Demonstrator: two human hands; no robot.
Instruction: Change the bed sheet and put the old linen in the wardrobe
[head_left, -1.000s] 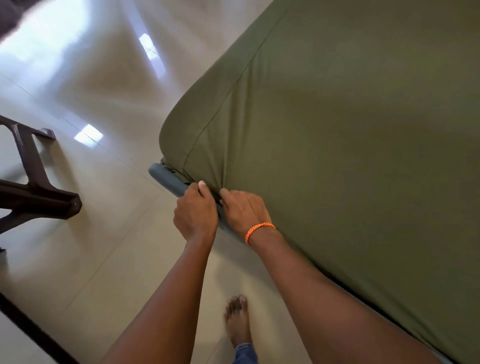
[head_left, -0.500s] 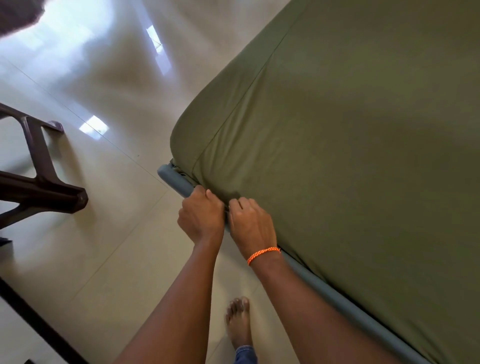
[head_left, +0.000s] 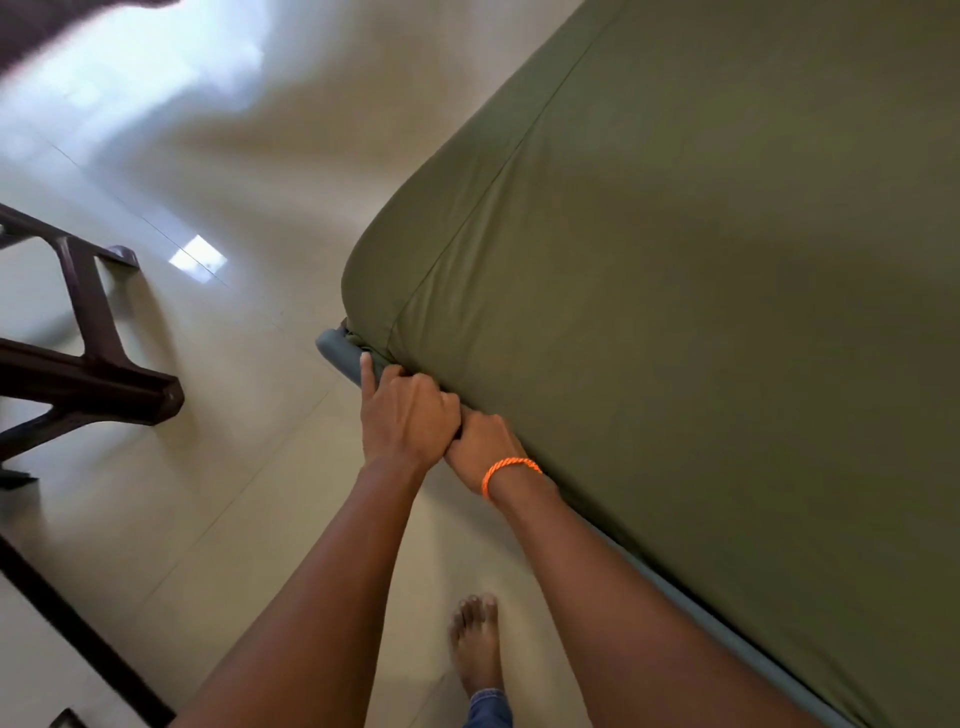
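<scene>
Now – left hand (head_left: 405, 410) grips green sheet (head_left: 675, 312) edge at mattress corner | right hand (head_left: 483, 447) – fingers curled under same edge, beside grey frame (head_left: 337, 353)

Both hands, left hand (head_left: 405, 410) and right hand (head_left: 485, 449), have pressed together, left thumb now extended.

Matt olive cloth sheet (head_left: 675, 312), smooth grey bed rail (head_left: 340, 356), glossy tile floor (head_left: 234, 467), shiny dk-brown plastic chair (head_left: 88, 384).
</scene>
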